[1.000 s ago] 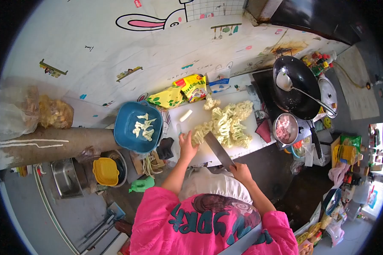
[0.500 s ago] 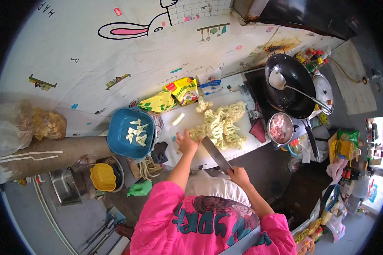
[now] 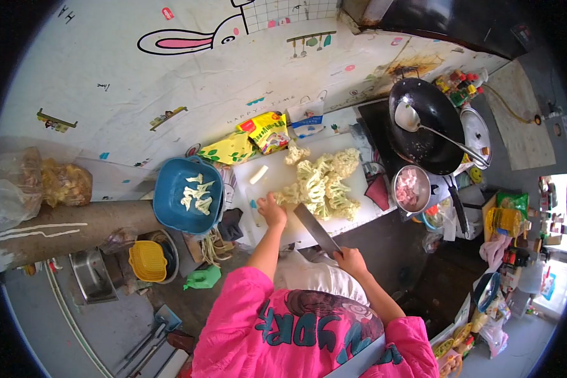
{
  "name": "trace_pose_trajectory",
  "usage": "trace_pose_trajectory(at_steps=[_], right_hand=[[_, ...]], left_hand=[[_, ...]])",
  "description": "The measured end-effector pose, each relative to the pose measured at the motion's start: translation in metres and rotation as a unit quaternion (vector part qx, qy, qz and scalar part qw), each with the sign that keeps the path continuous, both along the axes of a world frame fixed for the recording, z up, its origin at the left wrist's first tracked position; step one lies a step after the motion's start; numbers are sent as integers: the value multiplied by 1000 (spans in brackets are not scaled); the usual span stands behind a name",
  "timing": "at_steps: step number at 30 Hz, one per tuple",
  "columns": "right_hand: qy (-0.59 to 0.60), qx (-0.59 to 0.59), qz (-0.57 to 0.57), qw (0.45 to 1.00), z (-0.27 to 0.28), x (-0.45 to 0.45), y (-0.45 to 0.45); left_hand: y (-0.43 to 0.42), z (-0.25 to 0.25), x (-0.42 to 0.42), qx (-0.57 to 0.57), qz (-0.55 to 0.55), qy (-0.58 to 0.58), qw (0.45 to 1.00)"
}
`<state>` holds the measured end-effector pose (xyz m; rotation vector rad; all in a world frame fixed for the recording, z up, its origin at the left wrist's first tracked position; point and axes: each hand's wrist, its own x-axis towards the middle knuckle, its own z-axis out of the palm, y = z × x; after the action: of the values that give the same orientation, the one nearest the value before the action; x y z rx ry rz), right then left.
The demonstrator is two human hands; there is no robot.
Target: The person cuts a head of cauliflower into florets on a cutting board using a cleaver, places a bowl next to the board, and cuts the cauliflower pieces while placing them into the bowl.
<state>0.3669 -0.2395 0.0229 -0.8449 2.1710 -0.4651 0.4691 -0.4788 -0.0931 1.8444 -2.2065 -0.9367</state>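
My right hand (image 3: 349,259) is wrapped round the handle of a cleaver (image 3: 317,231), its blade over the front edge of the white cutting board (image 3: 349,135). My left hand (image 3: 272,210) is at the left end of the cauliflower pieces (image 3: 321,186), fingers bent; whether a piece is between them is too small to tell. A white stem piece (image 3: 258,174) lies behind that hand, and a small floret (image 3: 297,152) sits at the back of the board. Cut florets (image 3: 198,194) lie in the blue basin (image 3: 164,183) on the left.
Yellow packets (image 3: 268,131) stand against the wall behind the board. To the right are a black wok (image 3: 438,148) with a ladle (image 3: 407,117) and a metal bowl of pink meat (image 3: 409,188). A yellow basket (image 3: 148,261) and a sink (image 3: 93,277) are at the lower left.
The view has shifted, so the scene sits further left. My left hand's fingers spread, then drew in again beside the cauliflower. My right hand still holds the cleaver in nearly the same place.
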Motion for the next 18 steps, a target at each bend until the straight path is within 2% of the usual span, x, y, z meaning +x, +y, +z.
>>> trace_pose_trajectory(at_steps=[3,8,12,15,18], right_hand=[[5,-10,7,1000,-8,1,4],[-12,-4,3,1000,2,1,-5],[-5,-14,9,1000,-7,4,-13],[-5,-9,23,1000,-5,7,-24],[8,27,42,999,-1,10,-37]], left_hand=[[-4,-13,7,-51,-14,16,998],[-21,-34,22,4,4,90,996],[-32,2,30,49,13,183,982],[-39,38,39,-27,-19,232,972],[-56,99,54,-89,-23,260,961]])
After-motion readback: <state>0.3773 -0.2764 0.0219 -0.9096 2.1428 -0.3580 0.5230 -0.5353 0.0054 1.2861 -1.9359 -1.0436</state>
